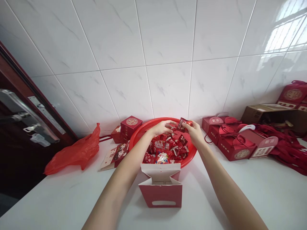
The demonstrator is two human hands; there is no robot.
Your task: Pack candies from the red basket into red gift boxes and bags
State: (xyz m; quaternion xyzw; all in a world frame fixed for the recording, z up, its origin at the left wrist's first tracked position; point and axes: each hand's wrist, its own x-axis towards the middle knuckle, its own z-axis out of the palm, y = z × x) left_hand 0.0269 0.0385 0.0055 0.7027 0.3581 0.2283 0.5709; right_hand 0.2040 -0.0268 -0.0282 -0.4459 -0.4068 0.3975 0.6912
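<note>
A red plastic basket (192,156) full of wrapped candies (165,147) sits against the tiled wall. My left hand (163,128) hovers over its far side, fingers apart and slightly curled, with nothing visible in them. At the right rim my right hand (193,130) pinches a small dark red candy packet (181,124); a brighter red wrapper shows by its fingertips. In front of the basket, between my forearms, stands a red paper gift box (161,195) with its top flaps open and a slot in its near face. Its inside looks white, and its bottom is partly hidden.
Left of the basket are red boxes (130,127), a flat printed bag (114,156) and a red plastic bag (74,153). Closed red gift boxes (236,147), red ribbons (283,150) and a cardboard box (256,113) line the right. A door handle (31,116) projects at far left.
</note>
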